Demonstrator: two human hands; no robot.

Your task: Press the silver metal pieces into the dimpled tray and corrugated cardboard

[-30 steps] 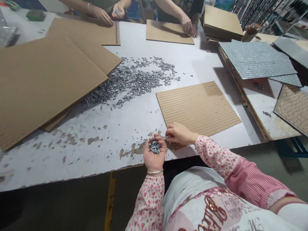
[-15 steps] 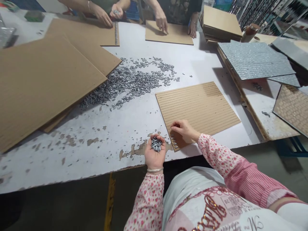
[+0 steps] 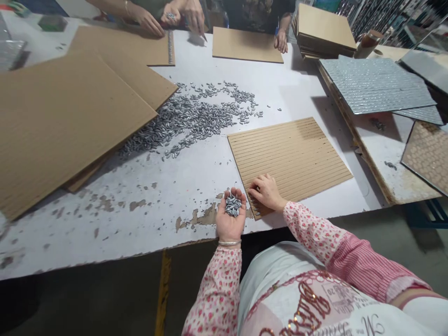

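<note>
My left hand [image 3: 230, 227] is cupped palm up by the table's near edge. In its palm lies a heap of small grey oval pieces [image 3: 233, 206], shiny and pointed like seeds. Fingers bent in a pinch, my right hand [image 3: 268, 191] rests over the near left part of a brown grooved board [image 3: 294, 151]. Whatever sits between those fingertips is hidden from me. A large loose spread of the same grey pieces [image 3: 196, 116] covers the table beyond my hands, to the left of the board.
Big brown boards [image 3: 70, 126] overlap at left. Across the white table [image 3: 157, 242], with its worn patches, are co-workers' hands [image 3: 194, 21] and another board [image 3: 245, 44]. Stacked boards [image 3: 325, 28] stand at back right, near silver ridged panels [image 3: 381, 86] on a side table.
My left hand has shifted slightly up and right, closer to the board. My right hand stays near the same corner, turned a little. A co-worker's hand has moved left off its board.
</note>
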